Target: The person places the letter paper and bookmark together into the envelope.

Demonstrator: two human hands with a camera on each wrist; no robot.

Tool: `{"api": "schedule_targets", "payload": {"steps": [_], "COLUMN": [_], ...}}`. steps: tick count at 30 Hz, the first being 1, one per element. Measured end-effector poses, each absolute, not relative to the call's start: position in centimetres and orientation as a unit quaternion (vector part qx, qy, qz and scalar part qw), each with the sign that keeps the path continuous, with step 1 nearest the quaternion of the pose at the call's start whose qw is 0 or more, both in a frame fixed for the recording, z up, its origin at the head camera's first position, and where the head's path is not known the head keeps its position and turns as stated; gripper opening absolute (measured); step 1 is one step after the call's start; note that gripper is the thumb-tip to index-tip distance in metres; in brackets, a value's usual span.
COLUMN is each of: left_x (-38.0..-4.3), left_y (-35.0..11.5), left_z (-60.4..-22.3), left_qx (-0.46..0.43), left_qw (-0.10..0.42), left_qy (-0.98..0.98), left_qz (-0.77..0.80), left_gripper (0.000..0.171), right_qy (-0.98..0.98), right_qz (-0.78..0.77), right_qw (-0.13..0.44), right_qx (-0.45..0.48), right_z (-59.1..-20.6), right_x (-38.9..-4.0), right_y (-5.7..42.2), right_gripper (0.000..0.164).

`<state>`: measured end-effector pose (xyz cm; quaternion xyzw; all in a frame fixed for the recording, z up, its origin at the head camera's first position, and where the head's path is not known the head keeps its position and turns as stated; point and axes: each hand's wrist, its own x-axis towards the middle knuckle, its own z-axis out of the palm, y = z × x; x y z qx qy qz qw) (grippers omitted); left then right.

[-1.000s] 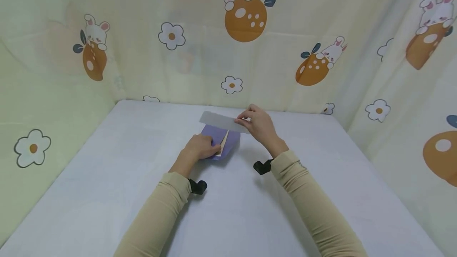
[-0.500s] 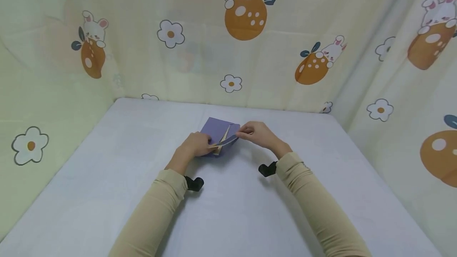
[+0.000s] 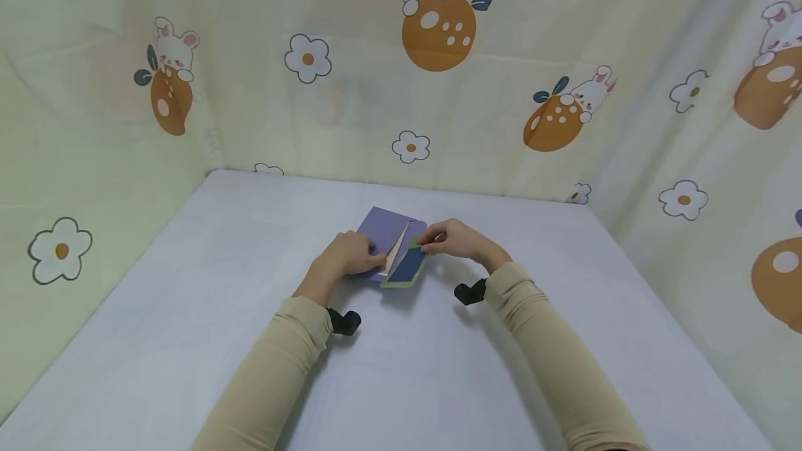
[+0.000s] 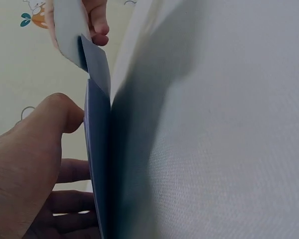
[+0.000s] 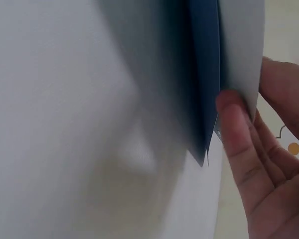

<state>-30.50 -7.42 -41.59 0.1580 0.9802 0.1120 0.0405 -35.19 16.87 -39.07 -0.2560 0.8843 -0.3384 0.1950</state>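
Facing upward, one blue card [image 3: 409,266] with a green border is presented beside the slit of one purple envelope [image 3: 382,228], both placed towards the far edge of the bench [image 3: 207,284], near the middle of its width. Card: long axis set diagonally, one end pointed at the far right corner of the bench, the other at the near left; pale underside seen from the right wrist. Whether card and envelope touch cannot be told.

Envelope: far side set roughly parallel to the bench's far edge; left side slanted towards the near left corner; long axis not determinable, part being covered. A narrow cream wedge [image 3: 395,254] is shown along the slit, run on nearly the same diagonal as the card.

Left hand [image 3: 347,254]: curled at the envelope's left part, which is held by it, the thumb placed at the wedge. Right hand [image 3: 460,241]: narrow, the card's far end pinched between thumb and fingers.

Changes: half a second earlier the card was seen almost edge-on; a second earlier its pale side was shown, held crosswise over the envelope's far part. The right hand has been lowered since; the left is kept at the envelope.
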Motion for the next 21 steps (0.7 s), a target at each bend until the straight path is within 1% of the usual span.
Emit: {"api": "schedule_targets", "payload": {"steps": [6, 12, 15, 17, 21], "left_x": [-30.7, -30.4, -30.3, -30.2, -30.1], "left_y": [-7.2, -7.0, -6.9, -6.9, -7.0], "left_z": [-41.8, -42.0, -42.1, -42.0, -41.6], "left_qx": [0.153, 0.148, 0.141, 0.137, 0.135], "left_qw": [0.035, 0.039, 0.040, 0.040, 0.040], "left_qy": [0.981, 0.980, 0.981, 0.981, 0.982], "left_qz": [0.110, 0.126, 0.131, 0.133, 0.130], "left_gripper": [0.043, 0.042, 0.044, 0.044, 0.042], "right_qy": [0.870, 0.880, 0.890, 0.898, 0.928], "right_qz": [-0.337, -0.313, -0.311, -0.308, -0.269], "right_qw": [0.244, 0.257, 0.243, 0.228, 0.170], "right_qx": [-0.265, -0.249, -0.230, -0.217, -0.192], "right_z": [-38.4, -38.6, -39.0, -39.3, -39.6], "right_x": [-36.3, -37.0, -36.9, -36.8, -36.5], "right_y": [15.4, 13.8, 13.1, 12.9, 12.8], "right_gripper": [0.028, 0.028, 0.028, 0.031, 0.041]}}
